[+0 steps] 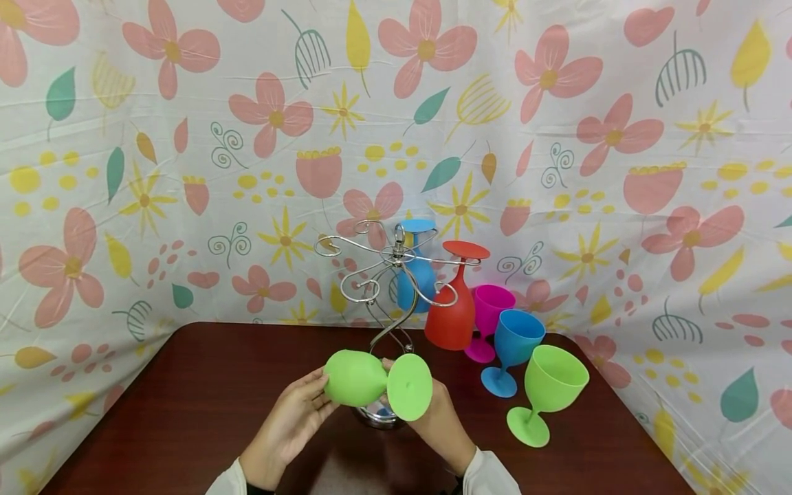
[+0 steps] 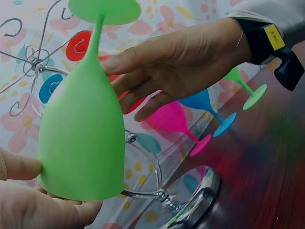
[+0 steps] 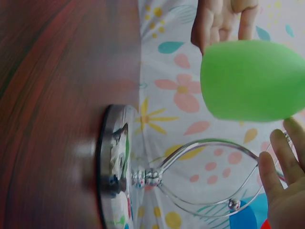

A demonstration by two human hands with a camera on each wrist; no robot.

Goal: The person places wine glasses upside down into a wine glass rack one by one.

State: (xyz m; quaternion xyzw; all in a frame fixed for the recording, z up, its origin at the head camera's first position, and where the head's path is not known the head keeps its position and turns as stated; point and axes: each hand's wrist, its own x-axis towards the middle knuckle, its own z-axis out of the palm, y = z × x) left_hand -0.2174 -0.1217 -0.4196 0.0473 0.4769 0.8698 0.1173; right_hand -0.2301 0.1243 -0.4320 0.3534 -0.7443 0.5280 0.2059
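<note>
A light green plastic goblet lies sideways in the air before the metal rack, its round foot toward the right. My left hand pinches the bowl near its rim, with the thumb on one side and fingers beneath. Beside the stem is my right hand, partly hidden by the foot in the head view. Its fingers are loosely extended along the goblet's neck, not curled round it. Behind both hands stands the silver wire rack with curled hooks and a shiny round base.
Upside down on the rack hang a red goblet and a blue goblet. To the right, a pink goblet, another blue goblet and another green goblet stand upright on the dark wooden table. A flowered curtain hangs behind.
</note>
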